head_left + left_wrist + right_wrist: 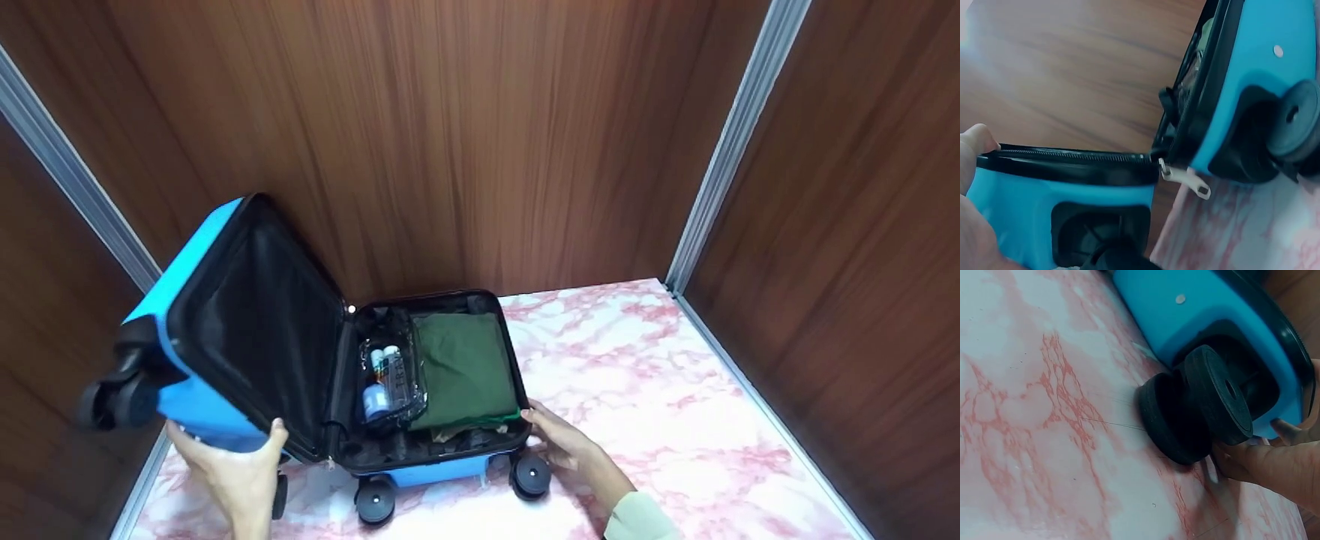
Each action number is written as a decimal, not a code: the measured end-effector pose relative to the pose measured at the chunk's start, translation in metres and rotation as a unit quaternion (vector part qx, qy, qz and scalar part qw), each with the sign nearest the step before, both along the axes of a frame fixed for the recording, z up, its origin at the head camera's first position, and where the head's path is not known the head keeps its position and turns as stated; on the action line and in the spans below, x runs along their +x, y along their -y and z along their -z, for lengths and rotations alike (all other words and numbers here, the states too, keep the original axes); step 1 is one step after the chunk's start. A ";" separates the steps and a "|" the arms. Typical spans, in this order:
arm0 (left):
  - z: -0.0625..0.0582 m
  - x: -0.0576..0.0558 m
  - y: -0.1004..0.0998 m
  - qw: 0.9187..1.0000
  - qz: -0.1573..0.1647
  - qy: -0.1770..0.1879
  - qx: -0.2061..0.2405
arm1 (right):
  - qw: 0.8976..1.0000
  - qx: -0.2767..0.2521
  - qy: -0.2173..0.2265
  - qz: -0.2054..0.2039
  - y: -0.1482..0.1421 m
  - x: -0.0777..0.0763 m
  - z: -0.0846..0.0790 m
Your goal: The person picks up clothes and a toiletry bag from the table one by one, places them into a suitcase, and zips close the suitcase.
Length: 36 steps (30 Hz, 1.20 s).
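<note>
Panels [562, 150] flank the marbled surface [637, 390]; your left hand [231, 472] grips the suitcase lid [259, 322], your right hand [566, 442] its base [440, 471] near green cloth [465, 367].

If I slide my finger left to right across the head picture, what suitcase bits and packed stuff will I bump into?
Lid's black wheel → raised lid → see-through pouch → folded green cloth → right corner wheel.
</note>
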<state>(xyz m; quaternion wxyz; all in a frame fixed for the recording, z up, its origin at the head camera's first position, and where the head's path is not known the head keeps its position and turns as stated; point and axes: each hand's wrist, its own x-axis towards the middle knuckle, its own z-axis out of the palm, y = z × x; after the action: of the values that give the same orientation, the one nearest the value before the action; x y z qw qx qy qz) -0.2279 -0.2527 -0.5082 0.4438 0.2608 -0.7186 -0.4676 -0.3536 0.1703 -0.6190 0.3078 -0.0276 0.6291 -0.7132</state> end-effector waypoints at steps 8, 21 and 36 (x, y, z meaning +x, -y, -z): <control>-0.005 -0.006 -0.023 0.996 -0.002 -0.014 -0.090 | 1.000 -0.001 0.003 0.014 -0.002 -0.002 -0.001; -0.009 -0.019 -0.052 0.981 -0.003 0.015 -0.194 | 1.000 0.000 -0.008 0.001 -0.005 -0.005 0.002; -0.003 -0.038 -0.085 0.947 0.013 -0.074 -0.313 | 0.999 0.013 -0.027 0.011 -0.006 -0.017 0.010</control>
<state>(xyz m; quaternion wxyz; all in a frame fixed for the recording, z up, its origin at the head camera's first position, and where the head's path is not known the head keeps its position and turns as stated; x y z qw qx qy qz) -0.2661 -0.1677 -0.5048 0.5487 0.0638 -0.7973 -0.2432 -0.3702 0.1760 -0.6294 0.2831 -0.0356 0.6468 -0.7073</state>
